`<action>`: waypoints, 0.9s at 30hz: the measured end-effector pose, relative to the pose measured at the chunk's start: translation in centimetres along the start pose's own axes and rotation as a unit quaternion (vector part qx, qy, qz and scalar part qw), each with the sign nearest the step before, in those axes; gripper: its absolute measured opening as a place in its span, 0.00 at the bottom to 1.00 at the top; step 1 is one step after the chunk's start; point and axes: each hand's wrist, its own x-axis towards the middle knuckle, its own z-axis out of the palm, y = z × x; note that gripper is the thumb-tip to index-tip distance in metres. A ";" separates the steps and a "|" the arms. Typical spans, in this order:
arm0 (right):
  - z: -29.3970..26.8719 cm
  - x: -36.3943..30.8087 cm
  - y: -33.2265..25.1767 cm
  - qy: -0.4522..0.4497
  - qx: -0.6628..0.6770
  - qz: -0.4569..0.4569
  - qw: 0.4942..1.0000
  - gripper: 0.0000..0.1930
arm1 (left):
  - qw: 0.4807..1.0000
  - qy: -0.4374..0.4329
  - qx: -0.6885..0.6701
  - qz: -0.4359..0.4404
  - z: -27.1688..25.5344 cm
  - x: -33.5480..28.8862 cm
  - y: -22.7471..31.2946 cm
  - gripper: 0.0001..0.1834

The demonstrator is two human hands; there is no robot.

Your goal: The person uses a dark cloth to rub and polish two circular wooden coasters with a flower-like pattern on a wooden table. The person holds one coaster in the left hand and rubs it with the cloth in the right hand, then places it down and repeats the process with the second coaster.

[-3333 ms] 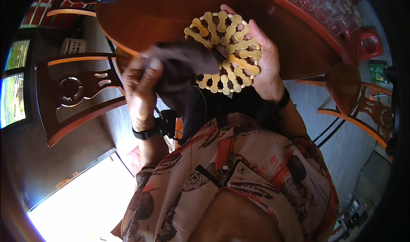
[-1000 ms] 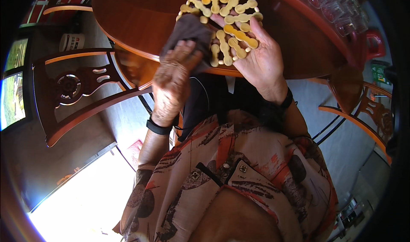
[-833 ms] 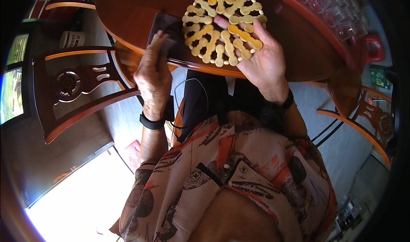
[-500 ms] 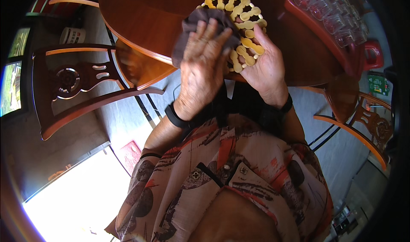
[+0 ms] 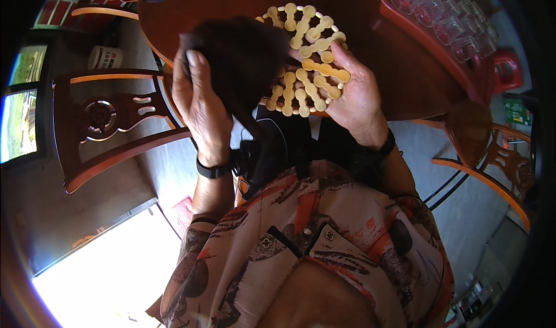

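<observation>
Head view, items from largest to smallest.

Round wooden table (image 5: 399,67): 1, reddish brown, its near edge just above my torso. Everything I handle is held over that edge.

Wooden chairs: 2 in view, 1 with a carved back (image 5: 110,119) on my left, 1 (image 5: 492,154) on my right, both drawn up near the table.

Red tray (image 5: 463,79): 1, on the right side of the table, carrying clear glasses (image 5: 446,21); they overlap too much for me to count.

Wooden trivet (image 5: 304,59): 1, a round lattice of pale peanut-shaped links. My right hand (image 5: 356,93) supports it from below, fingers spread wide under its lower right part, thumb along the edge.

Dark cloth (image 5: 240,56): 1, bunched and pressed against the left half of the trivet. My left hand (image 5: 200,105) grips it, fingers curled closed around the fabric.

Black wristbands: 2, 1 on each wrist.

White mug (image 5: 107,57): 1, on a low surface beyond the left chair.

Progress, as I judge it: wiping is under way. The cloth covers the left half; the right half lies bare, and I cannot tell whether it is already clean.
</observation>
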 end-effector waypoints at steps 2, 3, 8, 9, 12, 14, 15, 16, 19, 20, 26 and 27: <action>0.1 -0.2 0.1 0.010 -0.028 -0.005 1.000 0.27 | 0.999 -0.012 0.030 0.028 0.8 1.2 0.2 0.23; 0.0 -0.1 0.2 0.030 -0.033 0.005 0.999 0.27 | 0.989 -0.065 0.108 0.072 1.4 1.5 0.2 0.24; -0.9 0.0 -0.1 -0.031 0.072 0.009 0.997 0.27 | 0.886 -0.309 0.313 0.146 5.9 -2.0 -0.9 0.26; -1.2 -0.1 -0.3 -0.093 0.119 0.019 0.988 0.26 | 0.880 -0.324 0.307 0.165 6.4 -3.0 -0.9 0.27; -1.9 -0.6 -0.8 -0.077 0.107 0.040 0.990 0.25 | 0.865 -0.354 0.302 0.187 6.4 -5.4 -0.8 0.32; -2.0 -0.4 -0.7 -0.073 0.115 0.001 0.991 0.26 | 0.825 -0.381 0.341 0.239 5.3 -6.0 -0.7 0.31; -2.0 -0.4 -0.7 -0.056 0.114 -0.006 0.992 0.27 | 0.816 -0.402 0.334 0.245 4.3 -6.2 -0.5 0.32; -1.9 -0.3 -0.7 -0.039 0.113 -0.014 0.993 0.27 | 0.805 -0.427 0.327 0.249 3.2 -6.3 -0.4 0.32; -1.4 0.1 -0.4 -0.070 0.149 -0.032 0.986 0.31 | 0.780 -0.490 0.310 0.234 -0.2 -5.5 -0.8 0.31; -1.2 0.2 -0.3 -0.081 0.162 -0.036 0.983 0.31 | 0.762 -0.502 0.339 0.228 -1.4 -5.3 -0.8 0.32; 0.5 -0.3 -0.3 -0.056 0.111 -0.074 0.990 0.33 | 0.944 -0.110 0.306 0.052 -6.4 -3.2 0.8 0.16; 1.0 -0.7 -0.5 -0.048 0.105 -0.082 0.990 0.33 | 0.947 -0.041 0.317 0.024 -7.0 -2.5 1.2 0.18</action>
